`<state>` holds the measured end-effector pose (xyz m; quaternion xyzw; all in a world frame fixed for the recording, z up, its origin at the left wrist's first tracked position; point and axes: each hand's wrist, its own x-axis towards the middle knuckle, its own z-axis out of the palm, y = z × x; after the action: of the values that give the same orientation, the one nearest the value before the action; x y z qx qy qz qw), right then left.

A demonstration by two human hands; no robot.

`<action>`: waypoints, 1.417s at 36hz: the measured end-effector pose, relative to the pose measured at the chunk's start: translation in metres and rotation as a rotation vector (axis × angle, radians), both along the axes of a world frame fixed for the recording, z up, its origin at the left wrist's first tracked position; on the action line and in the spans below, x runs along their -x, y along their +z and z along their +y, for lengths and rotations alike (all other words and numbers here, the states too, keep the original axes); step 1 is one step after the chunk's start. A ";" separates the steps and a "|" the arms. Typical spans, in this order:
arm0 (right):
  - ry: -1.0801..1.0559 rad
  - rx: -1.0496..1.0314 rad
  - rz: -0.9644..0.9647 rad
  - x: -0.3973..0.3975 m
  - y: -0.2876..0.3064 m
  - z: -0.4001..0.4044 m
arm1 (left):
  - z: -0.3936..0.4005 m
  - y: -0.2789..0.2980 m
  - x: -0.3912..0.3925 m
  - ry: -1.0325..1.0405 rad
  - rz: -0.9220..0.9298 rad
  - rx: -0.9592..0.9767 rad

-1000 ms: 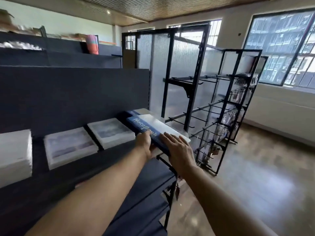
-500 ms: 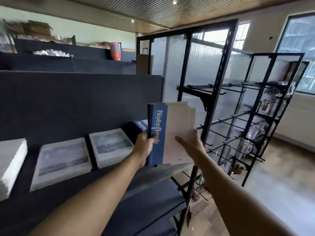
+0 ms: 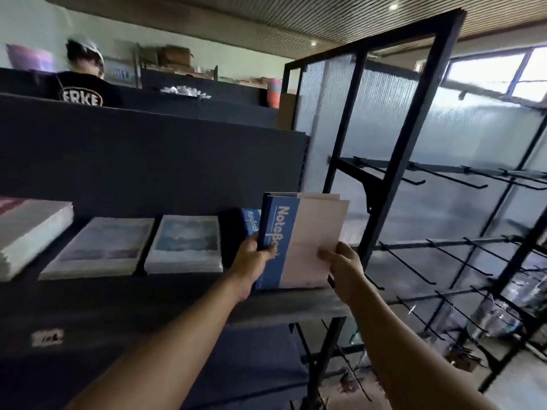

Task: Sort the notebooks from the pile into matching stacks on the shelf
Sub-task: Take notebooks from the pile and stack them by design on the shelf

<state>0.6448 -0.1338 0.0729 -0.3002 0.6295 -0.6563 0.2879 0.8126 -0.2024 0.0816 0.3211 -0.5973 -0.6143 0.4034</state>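
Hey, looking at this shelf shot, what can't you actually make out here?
- Head view: the notebooks held upright; their count is hidden, only edges show.
- The blue notebook behind them is mostly covered.
- The white stack is cut by the left edge.
- The shelf label is blurred.

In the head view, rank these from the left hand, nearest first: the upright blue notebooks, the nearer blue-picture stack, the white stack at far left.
1. Upright blue notebooks: gripped by the left hand.
2. Blue-picture stack: just left, flat on the shelf.
3. White stack: far left edge.

left hand [image 3: 254,260]: forearm extended, fingers curled, thumb pinching forward
right hand [image 3: 344,269]: forearm extended, thumb pressed flat, fingers wrapped behind
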 end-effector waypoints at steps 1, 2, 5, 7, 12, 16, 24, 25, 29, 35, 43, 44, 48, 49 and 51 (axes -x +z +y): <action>0.005 -0.009 0.016 0.003 -0.004 -0.001 | 0.002 -0.001 0.001 0.017 -0.012 -0.013; 0.006 -0.018 0.037 0.004 -0.007 -0.001 | 0.004 -0.002 0.001 0.030 -0.018 -0.027; -0.029 0.010 0.093 0.006 -0.013 -0.001 | 0.010 -0.003 0.000 0.033 0.032 -0.068; -0.050 0.039 0.117 0.004 -0.015 -0.001 | 0.013 -0.003 0.000 0.018 0.085 -0.138; -0.019 0.038 0.061 0.009 -0.016 -0.004 | 0.012 -0.002 0.001 0.004 0.183 -0.294; 0.010 0.037 -0.022 0.014 -0.018 -0.005 | 0.009 -0.004 0.004 0.001 0.215 -0.340; 0.186 0.080 -0.221 0.011 -0.021 -0.006 | -0.007 -0.004 -0.003 0.228 0.241 -0.270; 0.188 0.080 -0.236 0.011 -0.022 -0.006 | -0.009 -0.002 -0.006 0.262 0.256 -0.274; 0.186 0.062 -0.288 0.015 -0.024 -0.009 | -0.022 -0.002 -0.021 0.387 0.252 -0.238; 0.167 0.024 -0.301 0.018 -0.026 -0.013 | -0.030 -0.006 -0.025 0.451 0.229 -0.204; 0.130 -0.018 -0.208 0.016 -0.025 -0.022 | -0.037 -0.010 -0.022 0.513 0.013 0.076; 0.121 -0.019 -0.192 0.015 -0.024 -0.025 | -0.042 -0.011 -0.026 0.544 -0.034 0.134; 0.075 -0.027 -0.175 0.010 -0.024 -0.031 | -0.063 -0.016 -0.047 0.562 -0.241 0.267; 0.065 -0.032 -0.173 0.008 -0.025 -0.031 | -0.067 -0.016 -0.051 0.570 -0.282 0.288; 0.048 -0.031 -0.175 0.007 -0.026 -0.031 | -0.076 -0.018 -0.057 0.628 -0.348 0.323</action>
<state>0.6381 -0.1652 0.0472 -0.2523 0.6046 -0.6629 0.3624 0.8696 -0.2785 0.0636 0.5198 -0.6185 -0.2955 0.5098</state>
